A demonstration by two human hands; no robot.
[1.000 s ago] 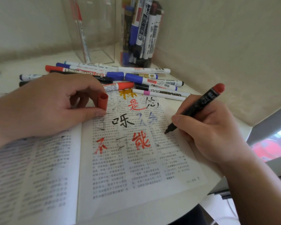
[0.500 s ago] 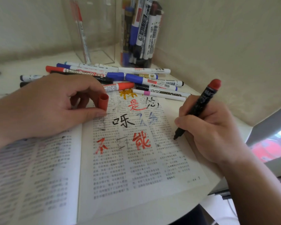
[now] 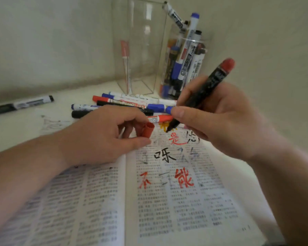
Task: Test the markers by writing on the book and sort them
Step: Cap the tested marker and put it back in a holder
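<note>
Left hand [image 3: 96, 135]: bare, rounded knuckles, fingers creased at the joints. Left forearm [image 3: 25, 174]: uncovered to the frame edge, blurred. Right hand [image 3: 220, 118]: bare; thumbnail [image 3: 180, 113] short, plain, unpainted. Right forearm [image 3: 283, 183]: uncovered to the lower right corner, edges soft with blur.
</note>
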